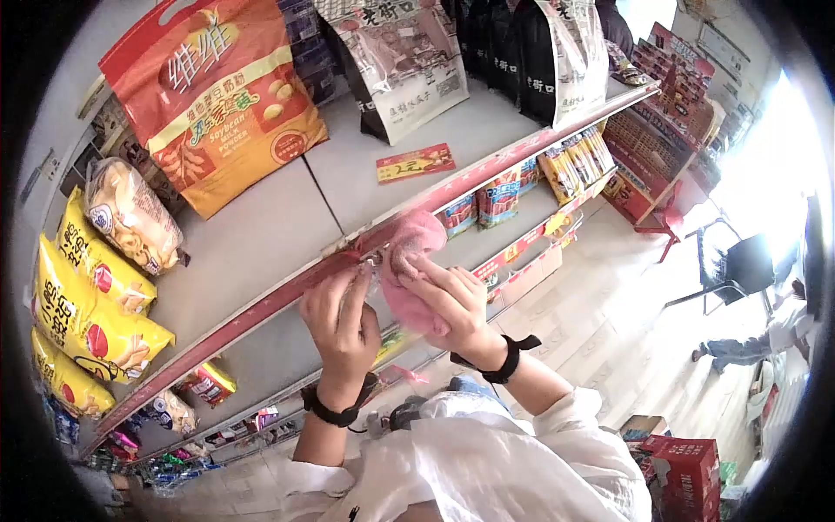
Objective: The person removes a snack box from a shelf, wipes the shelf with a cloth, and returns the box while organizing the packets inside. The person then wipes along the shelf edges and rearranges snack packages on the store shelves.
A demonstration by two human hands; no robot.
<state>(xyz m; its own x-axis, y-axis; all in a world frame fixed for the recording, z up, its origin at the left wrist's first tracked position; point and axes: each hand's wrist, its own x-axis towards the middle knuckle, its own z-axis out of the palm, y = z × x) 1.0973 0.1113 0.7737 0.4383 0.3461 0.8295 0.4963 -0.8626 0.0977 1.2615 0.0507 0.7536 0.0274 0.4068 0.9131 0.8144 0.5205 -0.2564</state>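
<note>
A crumpled pink cloth (pixel 413 287) is gripped in my right hand (pixel 452 304), pressed against the front edge of the shelf. My left hand (pixel 342 317) is right beside it, its fingertips pinched together at the red shelf edge strip (pixel 252 315); what they hold there is too small to make out. Just behind my hands, a red and yellow price tag (pixel 416 163) lies on the grey shelf board (pixel 261 230). Both wrists wear black bands.
An orange soybean milk powder bag (pixel 217 104) and black-and-white bags (pixel 396 65) stand on the shelf. Yellow snack bags (pixel 100 322) lie at the left. Lower shelves hold small packets (pixel 498 198). A black chair (pixel 735 265), a person (pixel 757 335) and a red box (pixel 683 474) are to the right.
</note>
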